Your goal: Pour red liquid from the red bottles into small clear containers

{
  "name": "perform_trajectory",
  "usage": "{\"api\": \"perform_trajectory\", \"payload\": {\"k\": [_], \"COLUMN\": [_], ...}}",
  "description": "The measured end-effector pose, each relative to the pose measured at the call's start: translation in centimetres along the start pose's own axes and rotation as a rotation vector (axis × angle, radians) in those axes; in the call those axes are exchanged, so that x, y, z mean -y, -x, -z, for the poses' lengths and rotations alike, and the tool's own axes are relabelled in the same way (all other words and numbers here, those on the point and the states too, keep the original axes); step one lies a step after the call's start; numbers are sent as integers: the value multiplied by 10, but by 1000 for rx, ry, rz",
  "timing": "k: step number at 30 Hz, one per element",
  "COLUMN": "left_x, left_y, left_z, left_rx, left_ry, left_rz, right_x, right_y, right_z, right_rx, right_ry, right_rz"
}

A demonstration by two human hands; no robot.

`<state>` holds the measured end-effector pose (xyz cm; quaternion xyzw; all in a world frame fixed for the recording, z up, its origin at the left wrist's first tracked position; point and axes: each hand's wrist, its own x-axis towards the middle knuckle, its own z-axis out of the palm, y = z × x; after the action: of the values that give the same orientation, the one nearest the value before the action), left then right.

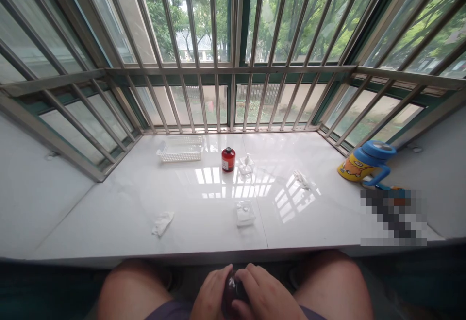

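Note:
Low between my knees, both hands are closed around a dark, glossy, rounded bottle. My left hand wraps its left side. My right hand grips its right side, with the fingers curled over the top. The hands hide much of it, and its lower end leaves the picture. On the white sill beyond stands a red bottle with a black cap. Just right of it is a small clear container with a knob on top. Nearer to me sits a clear square container with a lid.
A white perforated basket lies at the back left. Crumpled white tissues rest front left, with another white tissue right of centre. A blue and yellow insulated mug stands at right, beside a blurred-out dark item. Metal bars line the window.

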<state>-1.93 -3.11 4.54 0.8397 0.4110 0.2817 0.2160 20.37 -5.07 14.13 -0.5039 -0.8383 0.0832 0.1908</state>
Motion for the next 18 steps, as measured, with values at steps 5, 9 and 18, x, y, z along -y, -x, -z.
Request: {"api": "perform_trajectory", "payload": {"k": [5,9,18], "left_x": [5,4,2], "left_y": [0,-1,0], "left_z": [1,2,0], "left_rx": [38,10,54], "left_ry": [36,41,41], "left_rz": [-2,-15,2], "right_x": [-2,-3,-7], "right_y": [-3,-2,0], "right_z": [-1,0,-13], "right_rx": [23,55,142], "right_ry": [12,4,8], "right_rz": [69,31,50]}}
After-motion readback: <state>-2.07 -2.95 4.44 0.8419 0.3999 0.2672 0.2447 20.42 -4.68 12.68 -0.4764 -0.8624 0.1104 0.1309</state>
